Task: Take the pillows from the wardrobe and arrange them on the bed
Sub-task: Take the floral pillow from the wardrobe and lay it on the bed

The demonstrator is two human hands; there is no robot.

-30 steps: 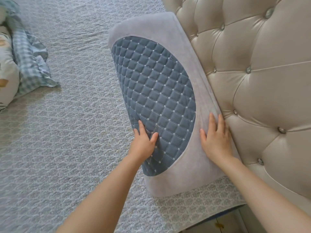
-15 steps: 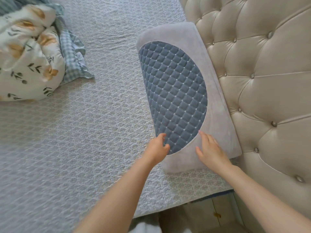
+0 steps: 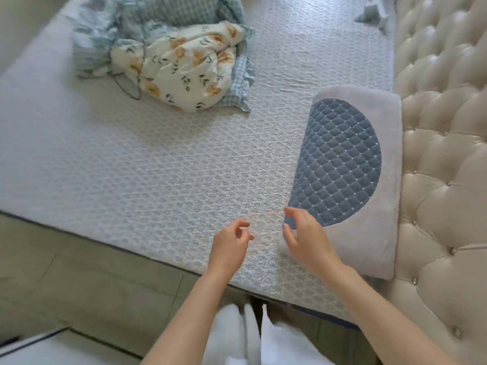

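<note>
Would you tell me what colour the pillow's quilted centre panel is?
Slate blue with diamond stitching, on the grey pillow; head view shows it.

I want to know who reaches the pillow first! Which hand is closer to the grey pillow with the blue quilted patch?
The right hand: it overlaps the near corner of the grey pillow with the blue quilted patch. The left hand is over the white bedspread, apart from it.

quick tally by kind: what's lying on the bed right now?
Grey pillow with blue quilted panel, against the headboard: 1
Floral and checked bedding bundle: 1
Small pale item at the far corner, too blurred to identify: 1
Total: 3
</note>
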